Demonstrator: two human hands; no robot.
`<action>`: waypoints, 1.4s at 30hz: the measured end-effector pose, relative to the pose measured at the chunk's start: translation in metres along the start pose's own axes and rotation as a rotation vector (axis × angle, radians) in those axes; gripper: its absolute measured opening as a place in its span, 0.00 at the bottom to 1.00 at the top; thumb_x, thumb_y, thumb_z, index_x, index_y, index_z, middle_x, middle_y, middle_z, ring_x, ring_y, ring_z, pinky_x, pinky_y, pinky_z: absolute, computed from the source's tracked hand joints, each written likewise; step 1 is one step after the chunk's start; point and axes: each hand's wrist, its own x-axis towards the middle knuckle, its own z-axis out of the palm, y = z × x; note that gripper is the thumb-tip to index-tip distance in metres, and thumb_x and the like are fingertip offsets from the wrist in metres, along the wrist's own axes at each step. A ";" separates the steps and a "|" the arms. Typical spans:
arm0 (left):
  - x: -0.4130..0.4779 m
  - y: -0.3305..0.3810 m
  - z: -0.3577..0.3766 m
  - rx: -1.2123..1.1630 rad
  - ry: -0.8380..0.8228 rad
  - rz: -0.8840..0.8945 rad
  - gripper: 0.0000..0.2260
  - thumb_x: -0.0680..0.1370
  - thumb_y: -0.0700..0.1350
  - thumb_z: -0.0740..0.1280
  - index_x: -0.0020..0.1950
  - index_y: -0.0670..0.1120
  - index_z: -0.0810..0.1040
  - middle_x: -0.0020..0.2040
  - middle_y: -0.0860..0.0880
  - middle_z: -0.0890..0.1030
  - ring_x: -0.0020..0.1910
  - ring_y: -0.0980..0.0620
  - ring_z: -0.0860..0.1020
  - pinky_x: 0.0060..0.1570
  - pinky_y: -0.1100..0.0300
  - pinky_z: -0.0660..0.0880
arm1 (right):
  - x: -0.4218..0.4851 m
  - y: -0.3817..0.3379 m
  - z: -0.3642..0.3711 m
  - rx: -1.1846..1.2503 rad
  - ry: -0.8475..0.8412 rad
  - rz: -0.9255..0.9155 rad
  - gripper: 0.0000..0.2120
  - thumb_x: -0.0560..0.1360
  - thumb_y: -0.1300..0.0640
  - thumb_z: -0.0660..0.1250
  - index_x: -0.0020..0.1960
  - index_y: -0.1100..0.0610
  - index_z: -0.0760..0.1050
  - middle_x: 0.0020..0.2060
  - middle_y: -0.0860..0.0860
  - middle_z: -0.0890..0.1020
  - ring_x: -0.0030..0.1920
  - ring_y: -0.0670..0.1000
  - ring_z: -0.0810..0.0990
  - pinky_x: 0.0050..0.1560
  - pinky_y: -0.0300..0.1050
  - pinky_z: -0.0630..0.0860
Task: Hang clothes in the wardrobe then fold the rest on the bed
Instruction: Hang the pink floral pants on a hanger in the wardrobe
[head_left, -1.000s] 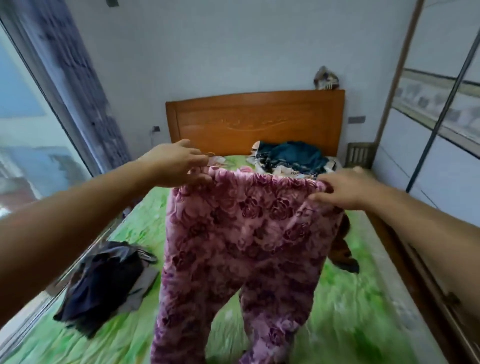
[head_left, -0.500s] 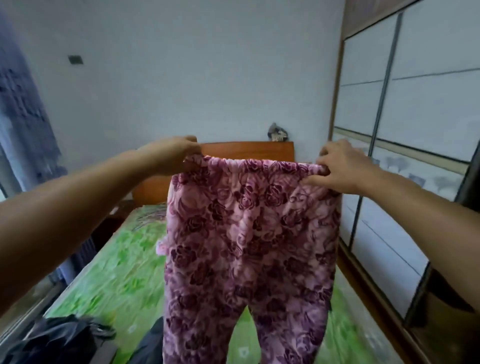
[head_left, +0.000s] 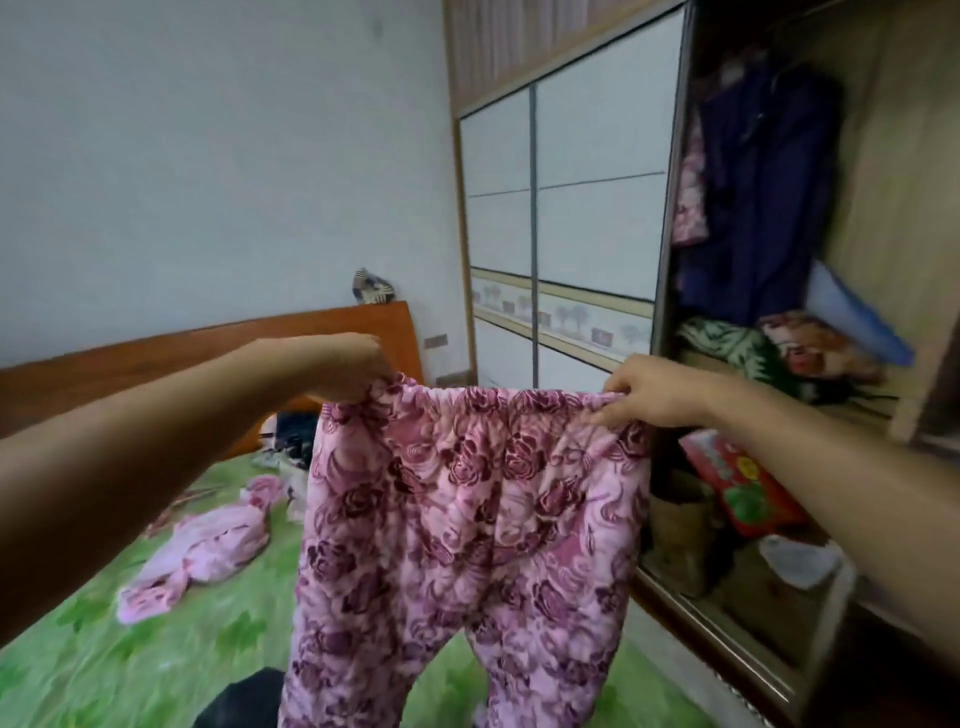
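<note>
Pink quilted trousers with dark rose print (head_left: 467, 519) hang stretched in front of me, legs dangling over the green bed (head_left: 130, 649). My left hand (head_left: 348, 369) grips the left end of the waistband. My right hand (head_left: 654, 395) pinches the right end. The open wardrobe (head_left: 893, 208) is at the right, with dark blue and pink garments (head_left: 758, 182) hanging inside. A pink garment (head_left: 208, 551) lies crumpled on the bed at the left.
Sliding white wardrobe doors (head_left: 566, 208) stand behind the trousers. A wooden headboard (head_left: 156, 364) runs along the wall, with a pile of dark clothes (head_left: 293, 436) near it. Folded blankets (head_left: 779, 348) and a red package (head_left: 737, 478) fill the wardrobe shelves. A dark garment (head_left: 244, 701) lies at the bottom edge.
My view has swung right from the headboard to the open wardrobe. Both hands keep hold of the waistband, and the trousers have moved with them toward the wardrobe.
</note>
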 end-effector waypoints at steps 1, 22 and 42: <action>0.009 0.015 -0.003 0.016 -0.020 0.016 0.09 0.75 0.44 0.69 0.54 0.45 0.81 0.53 0.43 0.80 0.52 0.43 0.78 0.46 0.56 0.74 | -0.012 0.005 0.001 -0.004 -0.031 0.026 0.20 0.72 0.47 0.76 0.32 0.58 0.73 0.27 0.48 0.68 0.30 0.48 0.66 0.34 0.46 0.60; 0.140 0.323 -0.158 -0.345 0.600 0.160 0.10 0.78 0.41 0.67 0.55 0.38 0.83 0.48 0.37 0.80 0.56 0.39 0.75 0.54 0.48 0.74 | -0.245 0.249 -0.107 -0.037 0.666 0.161 0.17 0.75 0.45 0.72 0.36 0.56 0.77 0.28 0.41 0.78 0.35 0.41 0.78 0.36 0.33 0.72; 0.363 0.451 -0.204 -0.618 0.616 0.228 0.22 0.66 0.67 0.72 0.37 0.48 0.76 0.34 0.50 0.77 0.33 0.51 0.74 0.30 0.56 0.69 | -0.229 0.468 -0.215 -0.133 0.813 0.332 0.07 0.73 0.62 0.75 0.41 0.66 0.82 0.41 0.59 0.78 0.50 0.56 0.75 0.44 0.45 0.65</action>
